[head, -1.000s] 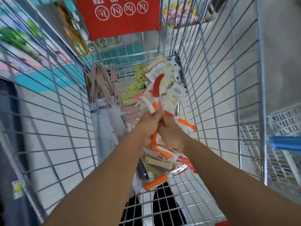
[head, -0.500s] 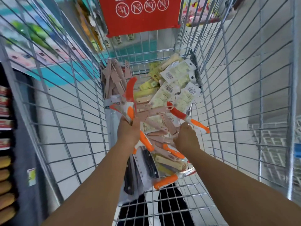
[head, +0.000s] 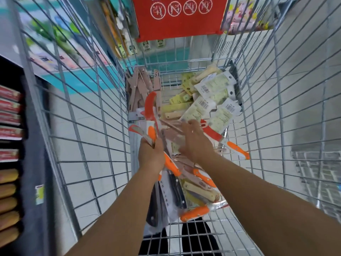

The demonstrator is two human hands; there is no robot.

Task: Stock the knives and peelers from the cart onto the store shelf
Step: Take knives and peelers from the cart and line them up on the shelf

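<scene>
The orange-handled knives [head: 150,124] sit bunched in the left hand [head: 150,157], just left of centre frame, its fingers curled round the handles so the red blade covers stick up toward the far end of the cart [head: 88,111]. A second ago both hands were pressed together on this bunch in the middle of the basket; since then the right hand [head: 196,143] has let go and swung off to the right, while the left has carried the bunch toward the left wall of the cart. The right hand now hovers with fingers spread and straight, holding nothing, over the loose pile of pinkish knives [head: 171,134] at centre. Just right of it lies another orange-handled knife [head: 227,143], and further up the frame are the yellow carded peelers [head: 214,89]. More knives, some with dark handles [head: 175,189], lie lower in the basket, below the left hand.

I judge the person is gathering a handful one-handed and reaching for the next piece. Nothing has reached the store shelf [head: 11,130], seen at the left edge, and most stock remains in the cart.
</scene>
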